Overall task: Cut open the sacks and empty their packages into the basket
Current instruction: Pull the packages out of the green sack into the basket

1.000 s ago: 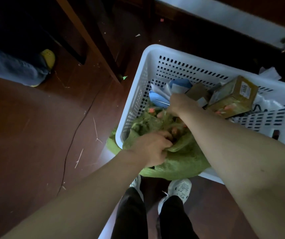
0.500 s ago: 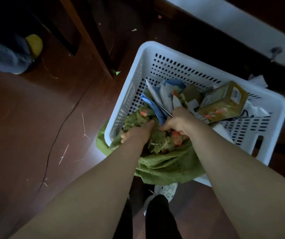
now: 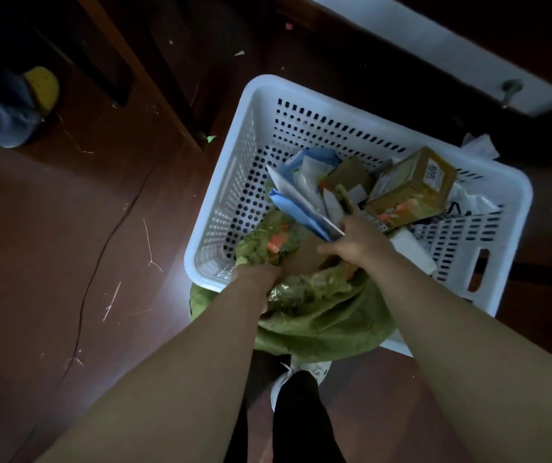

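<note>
A green woven sack point(image 3: 318, 322) hangs over the near rim of the white perforated basket point(image 3: 227, 182), with its mouth inside the basket. My left hand point(image 3: 256, 279) grips the sack's edge at the mouth, fingers tucked under the fabric. My right hand point(image 3: 358, 243) reaches over the sack with fingers curled round a thin blade tool point(image 3: 333, 228) that pokes out to the left. A brown package point(image 3: 304, 259) shows between my hands. The basket holds blue and white envelopes point(image 3: 298, 195) and a yellow-brown box point(image 3: 411, 185).
The basket stands on a dark red floor strewn with straw bits. A wooden furniture leg point(image 3: 154, 81) rises at the upper left. Another person's leg and yellow shoe point(image 3: 42, 85) are at the far left. My white shoe point(image 3: 301, 372) is under the sack.
My left hand went from clutching the bunched sack near the rim to its mouth. My right hand drew back toward me. The sack mouth opened and a brown package came into sight.
</note>
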A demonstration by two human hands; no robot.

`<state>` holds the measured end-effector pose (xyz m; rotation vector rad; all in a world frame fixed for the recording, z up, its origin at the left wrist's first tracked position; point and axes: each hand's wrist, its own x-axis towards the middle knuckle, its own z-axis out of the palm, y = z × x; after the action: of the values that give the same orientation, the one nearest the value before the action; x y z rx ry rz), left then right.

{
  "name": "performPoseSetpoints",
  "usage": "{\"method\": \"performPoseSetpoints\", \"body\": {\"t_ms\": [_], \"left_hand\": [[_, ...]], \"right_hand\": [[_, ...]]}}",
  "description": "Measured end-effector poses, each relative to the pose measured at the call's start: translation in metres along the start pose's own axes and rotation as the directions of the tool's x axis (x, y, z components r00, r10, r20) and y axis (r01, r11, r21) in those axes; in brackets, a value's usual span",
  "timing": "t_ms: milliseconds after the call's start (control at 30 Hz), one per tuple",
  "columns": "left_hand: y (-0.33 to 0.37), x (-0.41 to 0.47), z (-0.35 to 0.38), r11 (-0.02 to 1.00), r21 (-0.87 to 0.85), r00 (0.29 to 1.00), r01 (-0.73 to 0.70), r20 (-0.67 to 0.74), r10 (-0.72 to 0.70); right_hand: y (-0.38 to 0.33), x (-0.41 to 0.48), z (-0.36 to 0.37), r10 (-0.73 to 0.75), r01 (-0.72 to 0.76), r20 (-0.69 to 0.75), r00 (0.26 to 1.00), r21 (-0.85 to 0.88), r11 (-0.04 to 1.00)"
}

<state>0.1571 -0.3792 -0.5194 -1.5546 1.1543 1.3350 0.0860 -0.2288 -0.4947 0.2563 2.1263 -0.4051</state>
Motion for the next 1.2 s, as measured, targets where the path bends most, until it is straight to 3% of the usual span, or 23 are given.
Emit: {"method": "performPoseSetpoints", "body": {"t_ms": [67,167,233,300,367,500,600,667,733,767,833,867,933,1000,1067,1133,1200], "left_hand": [[-0.006,0.001,-0.005,0.992,-0.124,1.000,-0.009,0.002,0.009],[-0.007,-0.014,-0.002,0.974,-0.228,0.990,-0.019,0.129,0.049],[-0.001,-0.028,0.003,0.954,-0.298,0.974,-0.029,0.205,0.094],[0.009,-0.042,0.002,0.936,-0.349,0.958,-0.050,0.248,0.143],[0.020,-0.054,0.001,0.928,-0.361,0.939,-0.086,0.283,0.197],[0.031,-0.066,0.002,0.929,-0.344,0.920,-0.140,0.301,0.250],[0.022,-0.048,-0.004,0.945,-0.260,0.954,-0.198,0.172,0.247],[0.012,-0.029,-0.014,0.959,0.010,0.959,-0.282,-0.027,0.282],[0.001,-0.016,-0.028,0.912,0.313,0.911,-0.265,-0.227,0.343],[-0.004,-0.010,-0.032,0.895,0.375,0.894,-0.242,-0.274,0.356],[-0.012,0.000,-0.040,0.877,0.414,0.889,-0.243,-0.267,0.372],[-0.016,0.003,-0.043,0.887,0.372,0.900,-0.273,-0.228,0.372],[-0.029,0.009,-0.044,0.902,0.307,0.914,-0.303,-0.173,0.366],[-0.043,0.006,-0.041,0.861,0.419,0.919,-0.289,-0.131,0.372],[-0.054,0.003,-0.036,0.772,0.573,0.912,-0.274,-0.100,0.398],[-0.065,0.007,-0.029,0.742,0.619,0.928,-0.255,-0.060,0.369],[-0.071,0.011,-0.024,0.645,0.713,0.912,-0.275,-0.020,0.411]], "right_hand": [[0.006,0.000,-0.008,-0.047,0.038,-0.116,0.992,-0.080,0.996],[0.006,-0.005,-0.017,-0.154,0.075,-0.313,0.937,-0.252,0.965],[0.002,-0.012,-0.022,-0.257,0.129,-0.368,0.894,-0.338,0.932],[-0.002,-0.019,-0.028,-0.232,0.137,-0.315,0.920,-0.296,0.945],[0.000,-0.025,-0.033,-0.100,0.053,-0.174,0.980,-0.253,0.966],[0.006,-0.030,-0.033,0.008,-0.011,-0.012,1.000,-0.351,0.936],[0.006,-0.028,-0.026,0.010,0.004,0.035,0.999,-0.394,0.919],[0.005,-0.027,-0.019,0.006,0.000,0.013,1.000,-0.412,0.911],[0.008,-0.026,-0.009,-0.052,0.005,-0.104,0.993,-0.409,0.912],[0.012,-0.025,-0.004,-0.136,0.045,-0.226,0.965,-0.370,0.928],[0.028,-0.026,0.004,-0.251,0.178,-0.497,0.831,-0.190,0.966],[0.037,-0.029,0.007,-0.201,0.222,-0.595,0.778,-0.038,0.974],[0.055,-0.038,0.008,0.050,0.211,-0.684,0.728,0.293,0.932],[0.074,-0.051,0.020,0.298,0.059,-0.556,0.776,0.534,0.844],[0.093,-0.052,0.043,0.422,-0.108,-0.350,0.836,0.649,0.753],[0.099,-0.051,0.067,0.467,-0.245,-0.141,0.873,0.702,0.669],[0.103,-0.046,0.089,0.463,-0.316,-0.014,0.886,0.712,0.627]]}}
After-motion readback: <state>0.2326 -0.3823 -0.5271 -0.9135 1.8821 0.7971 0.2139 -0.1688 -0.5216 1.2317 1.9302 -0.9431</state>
